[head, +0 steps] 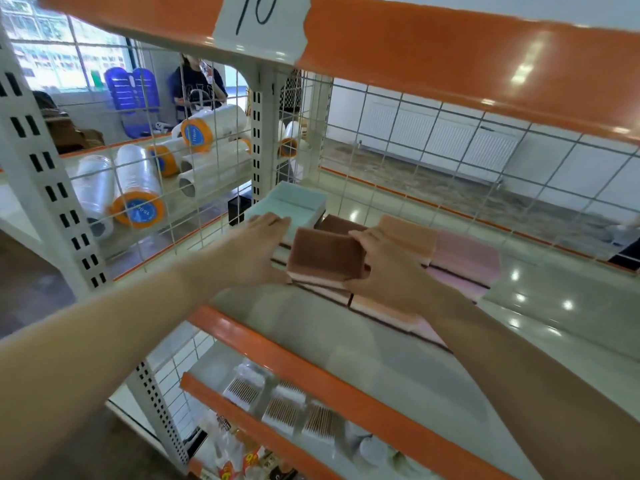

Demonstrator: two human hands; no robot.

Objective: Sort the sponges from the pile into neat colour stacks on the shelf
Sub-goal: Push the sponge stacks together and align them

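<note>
Sponges, mixed colours, on the middle shelf (398, 344) of an orange-edged rack. Brown-topped sponge (325, 254): held at its right short end by the right hand (381, 268), fingers curled over the top; long axis runs left to right between both hands. Left hand (256, 247): fingers fairly straight, resting against the sponge's left side and the green stack (287, 202); whether it grips anything cannot be told. Peach sponges (408, 233) and pink sponges (464, 254) lie just right. Right hand nearer for placing.
</note>
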